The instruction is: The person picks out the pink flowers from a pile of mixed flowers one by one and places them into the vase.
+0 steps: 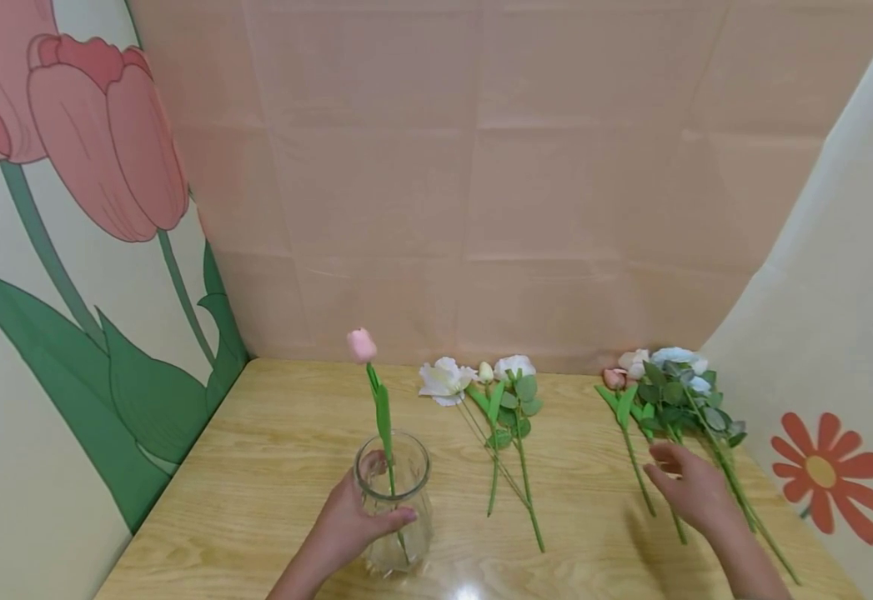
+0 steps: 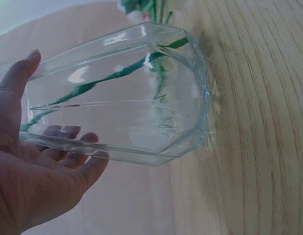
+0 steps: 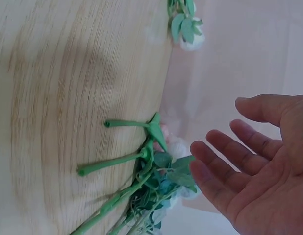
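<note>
My left hand (image 1: pixel 352 518) grips a clear glass vase (image 1: pixel 418 533), thumb on the near side and fingers round the far side. One pink tulip (image 1: pixel 362 345) stands in the vase, leaning left, its green stem visible through the glass. In the left wrist view, the faceted vase (image 2: pixel 127 117) has its base at the wooden table. My right hand (image 1: pixel 694 493) hovers over the stems of the right-hand flower group, fingers loosely bent and holding nothing. Beneath it lie a darker pink tulip (image 1: pixel 614 379), a pale blue flower (image 1: pixel 672 356) and leafy green stems (image 3: pixel 117 200).
Mid-table lies a second group: an open white flower (image 1: pixel 446 381), a pale bud (image 1: pixel 485 372) and a white rose-like flower (image 1: pixel 514 365). A pink backdrop (image 1: pixel 481 183) rises behind the table (image 1: pixel 256 467). Printed cloths with a tulip (image 1: pixel 98 142) and a red flower (image 1: pixel 820 472) flank it.
</note>
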Tool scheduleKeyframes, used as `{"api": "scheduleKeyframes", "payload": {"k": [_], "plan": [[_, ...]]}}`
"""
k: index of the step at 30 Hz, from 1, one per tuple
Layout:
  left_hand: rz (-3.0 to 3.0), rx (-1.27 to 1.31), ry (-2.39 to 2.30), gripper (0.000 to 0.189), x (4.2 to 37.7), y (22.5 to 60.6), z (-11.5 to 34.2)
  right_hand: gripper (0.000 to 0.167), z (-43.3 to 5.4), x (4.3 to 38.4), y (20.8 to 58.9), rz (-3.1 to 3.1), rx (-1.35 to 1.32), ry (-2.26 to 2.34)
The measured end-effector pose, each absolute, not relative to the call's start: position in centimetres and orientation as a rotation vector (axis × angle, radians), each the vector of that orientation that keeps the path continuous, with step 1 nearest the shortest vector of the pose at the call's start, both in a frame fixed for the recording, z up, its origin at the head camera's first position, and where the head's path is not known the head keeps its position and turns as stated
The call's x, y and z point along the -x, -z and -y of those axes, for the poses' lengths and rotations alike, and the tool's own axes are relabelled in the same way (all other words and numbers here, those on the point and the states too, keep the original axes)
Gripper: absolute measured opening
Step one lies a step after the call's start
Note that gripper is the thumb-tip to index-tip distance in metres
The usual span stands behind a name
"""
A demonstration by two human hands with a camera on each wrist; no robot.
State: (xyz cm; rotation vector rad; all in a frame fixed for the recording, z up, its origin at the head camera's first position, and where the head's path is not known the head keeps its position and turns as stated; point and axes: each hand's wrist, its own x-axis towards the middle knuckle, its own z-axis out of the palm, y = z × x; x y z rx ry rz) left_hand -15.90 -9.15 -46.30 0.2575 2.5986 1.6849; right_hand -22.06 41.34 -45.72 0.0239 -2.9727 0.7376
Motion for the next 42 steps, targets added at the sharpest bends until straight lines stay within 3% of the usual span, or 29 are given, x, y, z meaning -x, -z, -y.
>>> {"api": "scheduleKeyframes", "payload": {"k": [7,16,30,42], "plan": [[-2.592,-0.252,-1.682,0.09,15.8,46.2,9.2,0.055,-42.9,22.2,45.9,3.009,0.045,-0.723],[-2.592,-0.261,-1.682,0.09,15.9,46.3,9.1,0.074,-44.4,21.9,45.8,3.076,0.145,-0.748],[-2.602,-0.264,-1.679,0.09,15.9,46.2,9.1,0.074,-46.6,22.1,46.8,3.139,0.197,-0.78],[-2.616,-0.271,-1.684,0.088,16.0,46.4,9.1,0.064,-48.8,21.7,47.4,3.088,0.248,-0.676]]}}
